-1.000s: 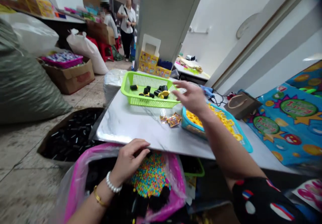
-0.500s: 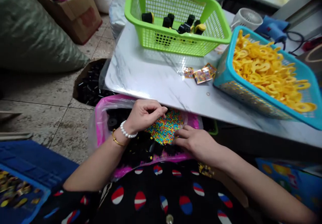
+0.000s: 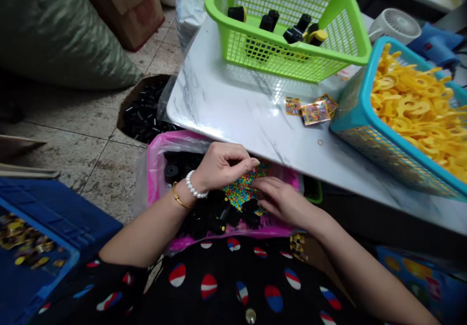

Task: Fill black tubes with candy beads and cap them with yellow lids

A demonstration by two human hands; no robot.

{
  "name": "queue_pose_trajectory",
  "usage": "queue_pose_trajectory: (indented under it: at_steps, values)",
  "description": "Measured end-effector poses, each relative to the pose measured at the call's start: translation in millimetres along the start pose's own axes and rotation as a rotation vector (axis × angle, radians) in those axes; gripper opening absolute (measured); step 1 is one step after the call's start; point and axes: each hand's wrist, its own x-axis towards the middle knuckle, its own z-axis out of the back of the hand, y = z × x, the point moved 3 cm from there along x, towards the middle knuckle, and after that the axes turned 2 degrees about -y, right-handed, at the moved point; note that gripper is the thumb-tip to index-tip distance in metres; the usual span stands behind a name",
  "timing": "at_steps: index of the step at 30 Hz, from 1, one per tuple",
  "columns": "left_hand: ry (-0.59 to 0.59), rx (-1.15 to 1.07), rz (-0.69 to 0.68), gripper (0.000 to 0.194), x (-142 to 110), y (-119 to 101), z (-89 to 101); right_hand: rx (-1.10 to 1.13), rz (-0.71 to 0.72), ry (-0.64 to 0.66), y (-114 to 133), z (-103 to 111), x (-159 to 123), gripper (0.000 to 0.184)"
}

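Note:
My left hand [image 3: 225, 167], with a pearl bracelet and a gold bangle at the wrist, is closed over a pink bin [image 3: 155, 169]. Its thumb presses against curled fingers; whatever they may hold is hidden. Below and beside it lies a heap of small multicoloured beads [image 3: 237, 193]. My right hand [image 3: 282, 196] reaches in from the right, fingers apart and bent at the edge of the beads. Close to its lower fingertips is a black piece [image 3: 251, 206]; contact is unclear. More black plastic parts [image 3: 200, 220] fill the bin around the heap.
The marbled table [image 3: 233, 116] borders the bin's far side. On it stand a green basket [image 3: 270, 62] with black parts, a blue basket [image 3: 359, 106] of yellow pieces, small printed packets [image 3: 315, 112] and a fan [image 3: 396, 26]. A blue crate [image 3: 69, 218] is at left.
The view has shifted, moving the table and baskets rightward. My right hand has moved farther over the beads, and a black piece now shows by its fingertips. My left hand stays closed.

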Motion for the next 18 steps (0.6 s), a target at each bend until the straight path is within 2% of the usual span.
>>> queue_pose_trajectory:
  at_steps: [5, 7, 8, 10, 12, 14, 16, 18]
  values:
    - [0.000, -0.003, -0.027, 0.030, -1.9, 3.1, -0.3, -0.333, 0.330, 0.132, 21.5, -12.5, -1.4, 0.029]
    - [0.002, -0.001, -0.029, 0.030, -1.7, 3.1, -0.1, -0.424, 0.385, 0.175, 23.2, -17.8, 0.8, 0.027]
    - [0.003, 0.000, -0.030, 0.029, -1.5, 3.0, 0.1, -0.475, 0.354, 0.176, 20.9, -19.0, 2.9, 0.027]
    - [0.005, -0.001, -0.033, 0.028, -1.4, 3.1, 0.5, -0.555, 0.205, 0.153, 11.6, -17.7, 7.0, 0.032]
    - [0.014, -0.007, -0.037, 0.027, -1.7, 3.6, 0.8, -0.550, 0.067, 0.169, 1.1, -14.0, 8.5, 0.043]
    - [0.022, -0.016, -0.039, 0.027, -2.3, 4.3, 0.9, -0.490, 0.014, 0.226, -6.7, -11.3, 8.6, 0.050]
    - [0.022, -0.024, -0.036, 0.026, -2.6, 4.9, 1.0, -0.461, -0.002, 0.253, -11.9, -10.8, 10.1, 0.049]
    - [0.020, -0.025, -0.030, 0.026, -2.5, 4.9, 0.7, -0.487, -0.006, 0.205, -14.7, -12.3, 14.7, 0.044]
